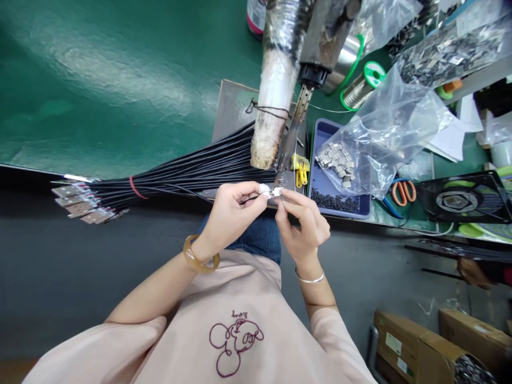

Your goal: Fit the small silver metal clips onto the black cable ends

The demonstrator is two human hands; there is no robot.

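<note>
In front of my body, my left hand [239,209] pinches the end of a black cable [251,199]; its index fingertip has a white covering. My right hand [302,217] is closed, thumb and index finger meeting at a small silvery connector piece [276,192] at the cable's end. The fingers partly hide that piece. A bundle of black cables [172,165], tied with a red band [136,188], lies behind and left of my hands. Above them a soldering iron [300,106] points down beside a plastic-wrapped tube [270,114].
Right of my hands stands a blue tray [362,208] with metal shells [338,162] in a clear bag and small black parts [334,201]. Nearby are a yellow clip [301,170], orange-handled pliers [403,192], solder spools [362,88] and a black fan [464,200]. Another person's hand [474,272] shows at far right.
</note>
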